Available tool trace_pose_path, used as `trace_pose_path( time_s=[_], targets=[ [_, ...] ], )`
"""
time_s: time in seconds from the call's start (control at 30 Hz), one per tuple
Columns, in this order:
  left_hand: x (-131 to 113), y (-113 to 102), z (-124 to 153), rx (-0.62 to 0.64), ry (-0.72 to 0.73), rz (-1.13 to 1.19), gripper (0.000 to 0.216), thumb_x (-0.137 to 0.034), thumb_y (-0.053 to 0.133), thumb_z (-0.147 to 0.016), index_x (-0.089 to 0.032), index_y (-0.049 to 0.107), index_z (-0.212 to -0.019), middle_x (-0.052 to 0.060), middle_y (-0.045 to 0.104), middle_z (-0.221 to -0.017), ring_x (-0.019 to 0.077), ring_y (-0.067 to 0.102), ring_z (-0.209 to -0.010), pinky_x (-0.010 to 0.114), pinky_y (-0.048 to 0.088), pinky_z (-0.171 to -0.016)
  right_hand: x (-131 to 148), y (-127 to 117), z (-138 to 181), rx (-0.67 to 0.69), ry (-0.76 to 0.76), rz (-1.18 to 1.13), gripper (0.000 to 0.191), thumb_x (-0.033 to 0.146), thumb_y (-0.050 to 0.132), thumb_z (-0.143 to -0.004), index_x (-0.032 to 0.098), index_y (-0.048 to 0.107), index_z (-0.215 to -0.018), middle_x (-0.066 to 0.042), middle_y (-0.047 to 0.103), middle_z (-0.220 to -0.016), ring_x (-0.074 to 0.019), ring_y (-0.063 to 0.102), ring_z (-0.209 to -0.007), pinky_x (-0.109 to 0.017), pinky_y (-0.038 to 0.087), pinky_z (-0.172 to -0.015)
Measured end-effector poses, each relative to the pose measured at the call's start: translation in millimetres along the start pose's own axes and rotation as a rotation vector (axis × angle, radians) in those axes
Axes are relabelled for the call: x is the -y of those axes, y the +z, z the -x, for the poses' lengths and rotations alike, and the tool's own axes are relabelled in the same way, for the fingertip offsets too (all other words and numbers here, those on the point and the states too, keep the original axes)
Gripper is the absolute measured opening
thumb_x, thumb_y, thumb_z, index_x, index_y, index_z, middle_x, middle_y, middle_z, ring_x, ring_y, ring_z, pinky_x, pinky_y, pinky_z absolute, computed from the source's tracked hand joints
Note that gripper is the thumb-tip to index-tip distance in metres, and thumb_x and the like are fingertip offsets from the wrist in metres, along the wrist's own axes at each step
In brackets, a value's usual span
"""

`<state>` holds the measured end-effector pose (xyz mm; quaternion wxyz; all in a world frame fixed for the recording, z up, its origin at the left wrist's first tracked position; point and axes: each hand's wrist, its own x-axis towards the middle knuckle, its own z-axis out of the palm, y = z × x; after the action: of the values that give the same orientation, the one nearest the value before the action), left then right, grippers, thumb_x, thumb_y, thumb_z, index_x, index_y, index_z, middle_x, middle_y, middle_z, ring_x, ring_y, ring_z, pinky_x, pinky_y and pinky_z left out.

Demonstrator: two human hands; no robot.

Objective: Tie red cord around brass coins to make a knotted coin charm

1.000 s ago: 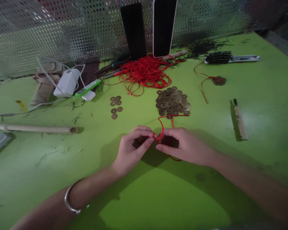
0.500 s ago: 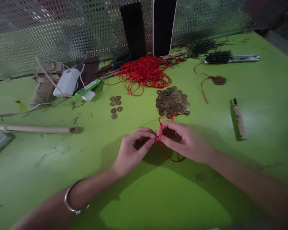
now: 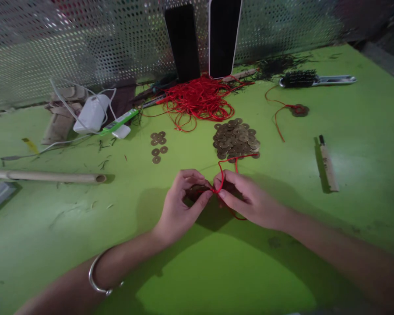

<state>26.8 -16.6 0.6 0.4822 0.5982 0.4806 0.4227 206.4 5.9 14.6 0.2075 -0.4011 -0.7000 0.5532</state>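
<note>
Over the near middle of the green table, my left hand (image 3: 180,205) and my right hand (image 3: 249,197) meet fingertip to fingertip. Both pinch a thin red cord (image 3: 222,175). One part of the cord rises in a bend and runs right to the edge of a pile of round brass-coloured coins (image 3: 236,138) with holes in them. Another part hangs in a loop below my right hand. Whether a coin sits between my fingers is hidden. To the left lies a small group of similar coins (image 3: 158,142).
Behind the coins is a tangle of red cord (image 3: 200,98), with two phones (image 3: 223,39) upright against a perforated screen. A hairbrush (image 3: 315,79), a corded coin cluster (image 3: 299,110) and a wooden-handled tool (image 3: 328,164) lie right. A bamboo tube (image 3: 49,176) and white charger (image 3: 92,113) are left.
My left fingers have lifted and opened slightly behind the pinch. My right hand has moved slightly downward, and the lower cord loop has become less visible.
</note>
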Motion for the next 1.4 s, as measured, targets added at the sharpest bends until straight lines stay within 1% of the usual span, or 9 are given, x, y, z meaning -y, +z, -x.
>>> trace_pose_path(
  time_s=[0.1, 0.33, 0.5, 0.7, 0.83, 1.0, 1.1, 1.23, 1.4],
  targets=[
    [3, -2, 1, -0.042, 0.164, -0.155, 0.03, -0.008, 0.061, -0.078, -0.02, 0.045, -0.101, 0.002, 0.064, -0.089, 0.013, 0.065, -0.081, 0.025, 0.056, -0.07, -1, 1, 2, 0.01, 0.043, -0.095, 0.012, 0.031, 0.037, -0.093, 0.021, 0.044, -0.09, 0.001, 0.049, -0.076, -0.0125, 0.047, -0.064, -0.024, 0.036, -0.056],
    [15, -19, 2, 0.032, 0.939, -0.673, 0.029, -0.003, 0.066, -0.069, -0.024, 0.058, -0.088, 0.003, 0.073, -0.093, 0.0187, 0.067, -0.075, 0.03, 0.054, -0.061, 3, 0, 3, 0.126, 0.102, -0.07, 0.031, 0.039, 0.038, -0.093, 0.019, 0.046, -0.071, 0.003, 0.045, -0.062, -0.011, 0.041, -0.056, -0.025, 0.029, -0.051],
    [3, -22, 0, 0.012, 1.133, -0.833, 0.02, -0.009, 0.068, -0.07, -0.026, 0.058, -0.072, 0.0, 0.074, -0.089, 0.0189, 0.065, -0.068, 0.033, 0.052, -0.06, 4, -1, 2, 0.156, 0.103, -0.116, 0.025, 0.028, 0.037, -0.092, 0.019, 0.043, -0.07, 0.004, 0.039, -0.06, -0.0099, 0.036, -0.054, -0.023, 0.027, -0.049],
    [12, -19, 1, 0.075, 0.9, -0.504, 0.042, -0.027, 0.074, -0.07, -0.031, 0.059, -0.108, 0.002, 0.069, -0.107, 0.0216, 0.063, -0.092, 0.035, 0.05, -0.077, 4, -6, 2, 0.165, 0.004, -0.085, 0.021, 0.027, 0.039, -0.091, 0.018, 0.046, -0.073, 0.005, 0.039, -0.061, -0.0096, 0.036, -0.055, -0.023, 0.027, -0.049],
    [13, -12, -2, 0.101, 0.581, -0.2, 0.039, -0.028, 0.048, -0.09, -0.023, 0.043, -0.128, 0.01, 0.058, -0.121, 0.0224, 0.055, -0.108, 0.04, 0.049, -0.088, 7, -10, 3, 0.186, -0.021, -0.06, 0.021, 0.027, 0.037, -0.092, 0.018, 0.046, -0.075, 0.004, 0.043, -0.061, -0.0099, 0.039, -0.054, -0.023, 0.029, -0.049],
    [2, -8, -4, 0.226, 0.06, -0.096, 0.027, -0.024, 0.043, -0.092, -0.019, 0.048, -0.118, 0.011, 0.06, -0.115, 0.0204, 0.057, -0.105, 0.036, 0.047, -0.091, 7, -12, 4, 0.157, -0.03, -0.025, 0.022, 0.025, 0.037, -0.092, 0.018, 0.045, -0.073, 0.005, 0.041, -0.058, -0.0078, 0.037, -0.049, -0.022, 0.027, -0.047],
    [-1, -8, -3, 0.321, -0.022, 0.015, 0.019, -0.026, 0.048, -0.09, -0.017, 0.052, -0.107, 0.008, 0.062, -0.099, 0.0175, 0.06, -0.09, 0.032, 0.051, -0.082, 6, -13, 4, 0.126, -0.046, -0.023, 0.022, 0.026, 0.037, -0.093, 0.018, 0.048, -0.075, 0.006, 0.039, -0.057, -0.0069, 0.035, -0.047, -0.021, 0.026, -0.045],
    [0, -7, -3, 0.296, -0.126, 0.282, 0.014, -0.024, 0.055, -0.087, -0.016, 0.051, -0.098, 0.004, 0.057, -0.084, 0.0114, 0.058, -0.072, 0.023, 0.053, -0.065, 4, -14, 2, 0.096, -0.076, 0.046, 0.023, 0.024, 0.038, -0.092, 0.018, 0.051, -0.075, 0.006, 0.039, -0.055, -0.0072, 0.035, -0.047, -0.021, 0.025, -0.045],
    [-1, -6, -6, 0.321, -0.187, 0.315, 0.012, -0.023, 0.055, -0.087, -0.015, 0.052, -0.096, 0.003, 0.056, -0.08, 0.0103, 0.057, -0.071, 0.02, 0.052, -0.064, 4, -14, 1, 0.086, -0.091, 0.159, 0.022, 0.022, 0.038, -0.091, 0.018, 0.05, -0.073, 0.006, 0.041, -0.054, -0.0079, 0.036, -0.047, -0.022, 0.025, -0.045]
  ],
)
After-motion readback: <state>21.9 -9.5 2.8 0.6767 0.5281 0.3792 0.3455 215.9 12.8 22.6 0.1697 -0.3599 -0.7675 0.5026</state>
